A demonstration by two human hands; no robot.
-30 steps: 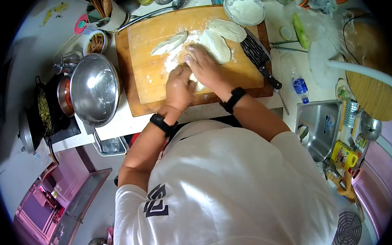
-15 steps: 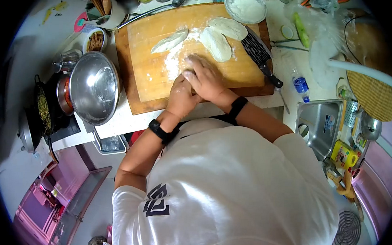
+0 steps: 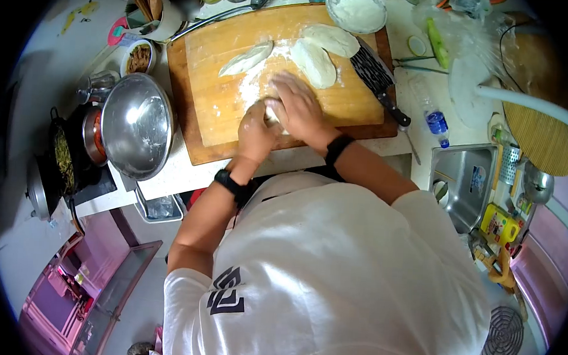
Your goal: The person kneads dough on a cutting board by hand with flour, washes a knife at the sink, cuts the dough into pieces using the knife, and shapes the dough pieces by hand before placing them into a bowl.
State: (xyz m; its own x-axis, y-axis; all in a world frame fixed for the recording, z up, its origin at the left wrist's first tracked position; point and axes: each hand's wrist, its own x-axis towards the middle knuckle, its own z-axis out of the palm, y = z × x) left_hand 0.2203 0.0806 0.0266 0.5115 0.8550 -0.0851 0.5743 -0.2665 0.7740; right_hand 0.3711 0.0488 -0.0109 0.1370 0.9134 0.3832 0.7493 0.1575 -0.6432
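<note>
Between my two hands, at the near side of a floured wooden board (image 3: 213, 109), a piece of dough (image 3: 272, 116) shows in a small pale patch. My left hand (image 3: 256, 134) is closed around its left side. From the right, my right hand (image 3: 296, 110) presses on the same dough, its fingers over the top and pointing to the upper left. Most of the dough is hidden under them. Beyond my hands lie three flattened dough pieces: one at the left (image 3: 246, 58), one in the middle (image 3: 314, 63) and one behind it (image 3: 330, 40).
A cleaver (image 3: 376, 76) lies on the board's right side, its handle over the edge. A bowl of flour (image 3: 355, 11) stands behind it. At the left is a large steel bowl (image 3: 137, 128); at the right are a blue-labelled bottle (image 3: 437, 124) and a sink (image 3: 460, 187).
My hands have drawn slightly apart, so that pale dough now shows between them. The left hand has shifted a little to the left. The other dough pieces have stayed in place.
</note>
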